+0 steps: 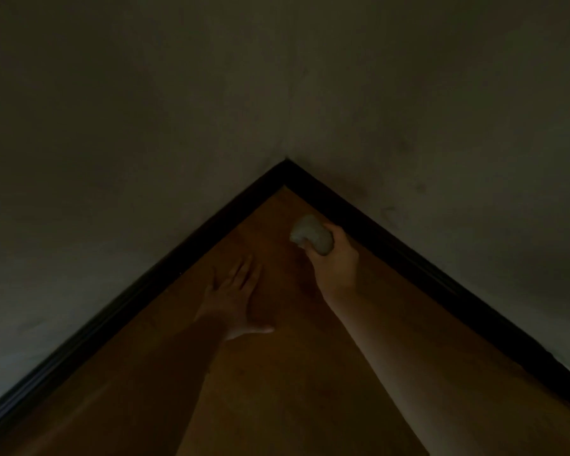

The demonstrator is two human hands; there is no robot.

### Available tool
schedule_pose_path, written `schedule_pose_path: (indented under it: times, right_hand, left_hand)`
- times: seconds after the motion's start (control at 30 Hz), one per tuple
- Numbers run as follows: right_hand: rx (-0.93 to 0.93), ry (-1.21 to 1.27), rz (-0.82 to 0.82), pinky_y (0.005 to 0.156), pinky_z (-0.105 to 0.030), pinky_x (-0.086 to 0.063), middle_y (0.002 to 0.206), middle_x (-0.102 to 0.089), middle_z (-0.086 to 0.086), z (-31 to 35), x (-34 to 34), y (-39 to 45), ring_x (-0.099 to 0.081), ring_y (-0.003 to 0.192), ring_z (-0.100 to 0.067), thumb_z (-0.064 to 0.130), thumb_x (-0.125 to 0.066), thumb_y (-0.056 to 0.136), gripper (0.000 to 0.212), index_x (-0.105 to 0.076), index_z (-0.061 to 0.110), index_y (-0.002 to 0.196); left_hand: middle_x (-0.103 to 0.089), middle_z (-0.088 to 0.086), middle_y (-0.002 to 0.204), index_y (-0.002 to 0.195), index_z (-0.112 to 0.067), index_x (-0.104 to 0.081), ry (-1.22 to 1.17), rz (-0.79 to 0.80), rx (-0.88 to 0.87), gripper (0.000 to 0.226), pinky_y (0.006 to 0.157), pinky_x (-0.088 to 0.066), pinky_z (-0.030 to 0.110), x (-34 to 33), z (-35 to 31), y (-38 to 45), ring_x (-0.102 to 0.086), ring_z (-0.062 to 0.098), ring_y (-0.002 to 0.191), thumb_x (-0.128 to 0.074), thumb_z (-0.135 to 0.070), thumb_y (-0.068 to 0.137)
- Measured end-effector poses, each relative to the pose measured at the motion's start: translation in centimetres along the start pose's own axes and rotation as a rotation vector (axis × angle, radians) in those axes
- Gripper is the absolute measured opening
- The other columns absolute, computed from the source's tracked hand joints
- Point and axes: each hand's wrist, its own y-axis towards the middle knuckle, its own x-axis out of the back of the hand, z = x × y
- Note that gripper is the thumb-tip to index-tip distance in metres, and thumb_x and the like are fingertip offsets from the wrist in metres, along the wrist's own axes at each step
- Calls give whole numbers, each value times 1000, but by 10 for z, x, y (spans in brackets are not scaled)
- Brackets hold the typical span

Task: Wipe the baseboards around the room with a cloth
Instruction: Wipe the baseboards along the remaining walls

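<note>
Dim room corner, seen from above. Two plain, greyish walls meet at a vertical seam above the middle of the view; faint dark smudges show on the right-hand wall. A dark baseboard runs along the foot of each wall, and the two runs join in a point at the far corner of the floor. The left run shows lengthwise grooves or mouldings. Floor is smooth, orange-brown, with no pattern legible in this light.

Right hand reaches in from the lower right, arm bare. Its fingers are curled round a bunched pale cloth, gripping it. The cloth sits just beside the right-hand run of baseboard, a short way out from the far corner; whether it touches the board or the floor cannot be told.

Left hand lies flat on the floor, palm down, fingers straight and slightly spread, thumb out to the right. It holds nothing. It sits near the left run of baseboard, apart from it, and well short of the corner
</note>
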Motion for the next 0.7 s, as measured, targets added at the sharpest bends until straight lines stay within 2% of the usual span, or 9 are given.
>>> schedule_pose_path:
  times: [0.07,0.13,0.23,0.3,0.4,0.53,0.63,0.7]
  right_hand:
    - [-12,-29,-17,72,-9,-50,101,-65,15,-1,-10,7,-64,94,3,16,-78,82,41,-60,30,116]
    - [-7,-101,-30,84,-22,-54,112,-66,4,0,-18,16,-63,104,-10,14,-77,82,48,-58,23,125]
    - [-48,-119,-60,95,-37,-53,123,-63,-4,5,-31,32,-60,112,-17,13,-77,82,56,-54,22,133]
    - [-72,-74,-78,98,-38,-51,124,-62,-4,10,-43,39,-59,112,-17,15,-77,83,55,-55,20,133]
    - [-66,-51,-142,101,-31,-45,125,-53,-3,15,-65,51,-55,110,-14,20,-77,84,50,-58,16,129]
    - [-85,-88,-189,97,-31,-44,108,-59,-2,16,-94,70,-56,114,-24,20,-71,88,27,-63,20,114]
    - [-173,-137,-198,106,-38,-41,129,-54,-11,15,-105,90,-51,121,-26,24,-66,91,38,-59,16,127]
    - [-227,-159,-199,105,-38,-42,135,-49,-12,15,-107,101,-51,121,-26,27,-62,92,39,-57,16,130]
  left_hand:
    - [48,-6,151,143,-32,41,5,-3,-12,134,117,5,65,-2,1,0,38,16,142,-37,-100,58]
    - [48,-7,151,145,-32,38,-10,-8,-15,133,118,4,64,-3,1,1,38,15,142,-37,-99,60]
    - [47,-6,151,143,-33,38,-12,-1,-18,132,117,6,65,1,-1,1,38,14,141,-44,-96,63]
    - [45,-6,152,142,-32,38,-24,10,-14,132,117,6,64,4,-4,0,38,14,141,-48,-93,64]
    - [44,-6,152,147,-31,35,-42,-1,-8,133,118,7,63,6,-5,-2,37,14,141,-50,-92,65]
    - [42,-2,155,151,-27,30,-19,4,-11,131,116,6,66,5,-9,0,39,18,140,-52,-88,69]
    - [42,-1,155,151,-28,30,-30,-8,-9,130,116,9,66,4,-9,0,41,19,139,-53,-88,70]
    - [43,-3,154,149,-29,32,-27,-2,1,131,115,12,66,2,-8,0,41,18,140,-53,-88,68]
